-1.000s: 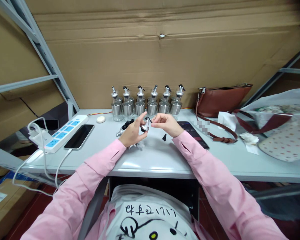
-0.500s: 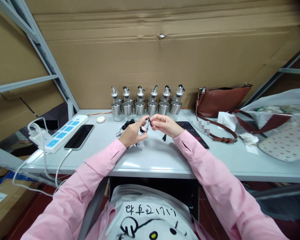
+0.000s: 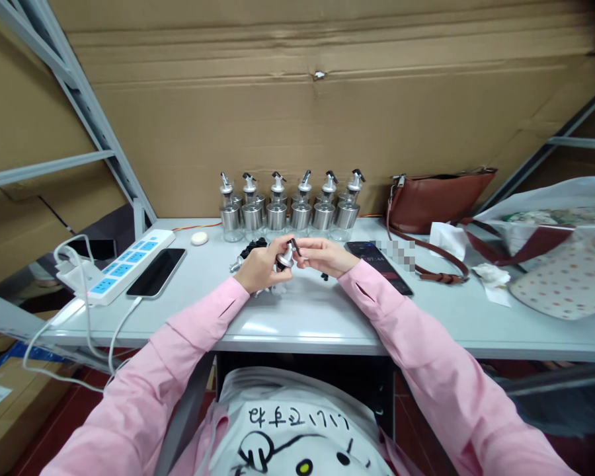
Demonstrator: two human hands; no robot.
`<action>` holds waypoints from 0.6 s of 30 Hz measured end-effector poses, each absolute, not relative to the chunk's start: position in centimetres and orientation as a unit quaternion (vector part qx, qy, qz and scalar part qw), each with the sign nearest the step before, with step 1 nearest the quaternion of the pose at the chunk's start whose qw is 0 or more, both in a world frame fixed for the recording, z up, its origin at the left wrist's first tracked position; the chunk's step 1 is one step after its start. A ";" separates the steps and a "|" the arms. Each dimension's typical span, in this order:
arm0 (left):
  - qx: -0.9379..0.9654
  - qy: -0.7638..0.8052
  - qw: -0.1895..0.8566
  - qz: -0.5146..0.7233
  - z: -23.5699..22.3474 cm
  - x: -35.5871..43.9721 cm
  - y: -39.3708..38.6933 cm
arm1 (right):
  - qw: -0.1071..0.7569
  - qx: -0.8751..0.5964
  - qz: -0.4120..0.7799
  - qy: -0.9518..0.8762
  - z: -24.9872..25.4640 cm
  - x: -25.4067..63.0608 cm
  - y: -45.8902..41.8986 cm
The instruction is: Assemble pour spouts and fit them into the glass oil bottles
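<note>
My left hand (image 3: pixel 264 264) is closed around a silver pourer spout (image 3: pixel 286 258) with a black base, held above the table. Fingertips of my right hand (image 3: pixel 322 256) pinch the small black flap (image 3: pixel 296 248) at the spout's tip. Just behind my left hand lies a pile of black and silver spout parts (image 3: pixel 254 248), partly covered by it. Some small black pieces (image 3: pixel 324 276) rest below my right hand. Along the back stands a row of glass bottles with steel sleeves (image 3: pixel 276 215); those in front carry silver spouts with black flaps.
On the left are a power strip (image 3: pixel 146 242), a charging phone (image 3: pixel 157 273) and a round white object (image 3: pixel 199 238). To the right lie a dark tablet or phone (image 3: pixel 377 264), a brown handbag (image 3: pixel 439 198), tissues (image 3: pixel 492 275) and a dotted bag (image 3: pixel 565 277). Cardboard (image 3: pixel 297 119) walls the back.
Both hands have dropped slightly toward the table, and the spout has tilted a little. My right fingers stay at the black flap. The screen at right now shows digits.
</note>
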State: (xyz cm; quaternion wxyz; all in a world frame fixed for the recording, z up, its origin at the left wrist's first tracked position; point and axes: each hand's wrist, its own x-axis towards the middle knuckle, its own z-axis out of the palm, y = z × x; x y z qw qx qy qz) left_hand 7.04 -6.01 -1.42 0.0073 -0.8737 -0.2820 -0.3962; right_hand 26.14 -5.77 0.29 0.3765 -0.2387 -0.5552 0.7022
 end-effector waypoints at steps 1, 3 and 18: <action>-0.875 -0.284 0.013 -0.393 -1.4 7.0 -6.0 | 0.374 -0.237 0.702 -0.557 0.3 26.1 -5.8; -0.878 -0.290 0.020 -0.381 -1.3 7.0 -6.1 | 0.371 -0.235 0.698 -0.566 0.3 26.1 -5.7; -0.885 -0.294 0.057 -0.355 -1.2 7.0 -6.2 | 0.378 -0.235 0.656 -0.610 0.2 26.1 -5.6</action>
